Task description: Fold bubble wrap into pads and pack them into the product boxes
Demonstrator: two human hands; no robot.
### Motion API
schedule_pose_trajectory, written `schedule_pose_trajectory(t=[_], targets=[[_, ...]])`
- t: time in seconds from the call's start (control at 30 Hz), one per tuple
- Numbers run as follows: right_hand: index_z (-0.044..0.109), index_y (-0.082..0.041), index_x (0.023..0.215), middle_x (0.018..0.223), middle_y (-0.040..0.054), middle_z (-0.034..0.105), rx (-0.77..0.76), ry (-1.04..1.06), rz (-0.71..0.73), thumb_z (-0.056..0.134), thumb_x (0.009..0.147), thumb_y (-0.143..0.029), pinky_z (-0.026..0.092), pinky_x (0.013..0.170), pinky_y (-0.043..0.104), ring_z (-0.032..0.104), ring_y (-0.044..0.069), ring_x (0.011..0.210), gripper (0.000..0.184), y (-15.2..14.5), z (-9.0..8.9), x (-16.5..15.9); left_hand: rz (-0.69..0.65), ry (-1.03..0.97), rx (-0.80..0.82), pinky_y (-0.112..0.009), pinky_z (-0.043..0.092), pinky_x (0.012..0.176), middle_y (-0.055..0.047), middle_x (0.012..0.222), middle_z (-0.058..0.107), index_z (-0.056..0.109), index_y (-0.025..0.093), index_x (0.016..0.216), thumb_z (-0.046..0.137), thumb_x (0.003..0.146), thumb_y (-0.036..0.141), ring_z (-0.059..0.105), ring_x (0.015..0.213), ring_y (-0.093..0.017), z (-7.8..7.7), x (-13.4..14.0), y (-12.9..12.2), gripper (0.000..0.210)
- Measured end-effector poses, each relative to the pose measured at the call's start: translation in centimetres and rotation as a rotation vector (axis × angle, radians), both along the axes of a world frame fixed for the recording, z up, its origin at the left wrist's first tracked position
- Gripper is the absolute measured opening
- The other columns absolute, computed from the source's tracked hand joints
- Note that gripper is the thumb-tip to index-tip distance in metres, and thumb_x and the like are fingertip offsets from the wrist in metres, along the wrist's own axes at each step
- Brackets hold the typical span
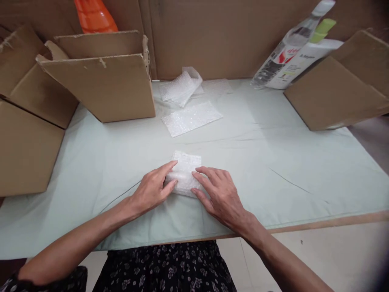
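A small folded piece of bubble wrap (184, 176) lies on the cloth close to the table's front edge. My left hand (153, 184) grips its left side, thumb low and index finger higher up. On the right side my right hand (217, 190) holds it with bent fingers and thumb. A thicker roll runs across the middle of the wrap between both hands; whether something is inside cannot be made out. Further back lie a flat bubble wrap sheet (193, 117) and a crumpled bubble wrap piece (182, 87).
An open cardboard box (103, 89) stands at the back left, with an orange object (95, 16) behind it. Another cardboard box (27, 150) is at far left. At right are a tilted cardboard box (337, 93), a clear plastic bottle (282, 52) and a white tube (299, 63).
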State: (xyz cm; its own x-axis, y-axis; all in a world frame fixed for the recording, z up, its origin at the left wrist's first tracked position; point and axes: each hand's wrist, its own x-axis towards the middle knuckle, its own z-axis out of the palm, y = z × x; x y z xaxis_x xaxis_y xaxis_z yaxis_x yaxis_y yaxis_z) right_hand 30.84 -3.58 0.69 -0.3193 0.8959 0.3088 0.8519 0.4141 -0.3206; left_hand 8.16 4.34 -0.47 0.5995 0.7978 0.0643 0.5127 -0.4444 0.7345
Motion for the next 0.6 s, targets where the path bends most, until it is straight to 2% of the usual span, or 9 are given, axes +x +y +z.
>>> schedule_pose_trajectory(t=[0.07,0.13,0.2,0.27,0.33,0.43,0.53,0.6], targets=[[0.065,-0.013,0.124,0.125,0.0186,0.07,0.071,-0.092,0.003,0.059,0.099,-0.032,0.05,0.088,0.048,0.064,0.032,0.11,0.031,0.1,0.0,-0.6,0.039,0.013,0.06,-0.04,0.056,0.09,-0.011,0.118,0.071,0.056,0.019,0.139,0.056,0.092,0.025,0.067,0.094,-0.022,-0.6,0.8,1.3,0.048],[0.065,-0.015,0.126,0.125,0.0176,0.071,0.045,-0.154,0.044,0.06,0.098,-0.027,0.051,0.086,0.047,0.064,0.032,0.109,0.031,0.5,-0.2,-1.1,0.089,-0.01,0.086,-0.043,0.055,0.093,-0.012,0.118,0.068,0.058,0.018,0.137,0.059,0.091,0.028,0.066,0.1,-0.024,-0.8,0.9,1.9,0.047],[0.066,-0.015,0.125,0.12,0.0154,0.073,0.013,-0.146,0.039,0.055,0.098,-0.017,0.053,0.084,0.045,0.066,0.03,0.104,0.029,1.0,-0.7,-1.3,0.181,-0.089,0.006,-0.042,0.055,0.094,-0.011,0.12,0.066,0.056,0.019,0.139,0.061,0.091,0.033,0.065,0.1,-0.023,-0.7,0.3,1.6,0.05],[0.067,-0.016,0.121,0.114,0.0129,0.076,0.007,-0.012,-0.005,0.05,0.098,-0.012,0.056,0.084,0.042,0.069,0.027,0.101,0.029,1.6,-1.2,-1.1,0.3,-0.218,-0.186,-0.041,0.055,0.094,-0.011,0.122,0.065,0.052,0.02,0.142,0.061,0.094,0.038,0.065,0.102,-0.021,-0.4,-0.8,0.5,0.052],[0.068,-0.019,0.12,0.112,0.0105,0.077,-0.031,0.197,-0.067,0.05,0.099,-0.015,0.058,0.088,0.041,0.071,0.025,0.101,0.028,2.0,-1.3,-0.9,0.389,-0.356,-0.429,-0.042,0.056,0.096,-0.013,0.126,0.064,0.046,0.02,0.146,0.06,0.095,0.041,0.067,0.107,-0.022,0.0,-1.7,-1.2,0.057],[0.071,-0.022,0.117,0.112,0.0074,0.077,-0.207,0.497,-0.156,0.057,0.097,-0.024,0.06,0.09,0.039,0.073,0.023,0.101,0.025,1.8,-1.0,-1.3,0.417,-0.564,-0.715,-0.046,0.053,0.104,-0.017,0.135,0.062,0.033,0.018,0.152,0.068,0.089,0.038,0.066,0.119,-0.026,0.3,-1.5,-3.5,0.075],[0.072,-0.021,0.114,0.105,0.0059,0.078,-0.471,0.761,-0.139,0.059,0.096,-0.031,0.06,0.082,0.032,0.074,0.021,0.092,0.024,0.9,-0.7,-2.7,0.448,-0.694,-0.82,-0.045,0.05,0.109,-0.015,0.134,0.064,0.025,0.018,0.157,0.072,0.084,0.033,0.064,0.125,-0.027,0.3,-0.1,-4.7,0.087],[0.071,-0.019,0.114,0.102,0.0059,0.078,-0.599,0.875,-0.098,0.057,0.098,-0.033,0.06,0.076,0.03,0.073,0.019,0.088,0.026,0.4,-0.7,-3.4,0.484,-0.703,-0.832,-0.041,0.052,0.104,-0.012,0.127,0.068,0.024,0.019,0.158,0.069,0.085,0.032,0.066,0.117,-0.025,0.5,0.5,-4.8,0.087]])
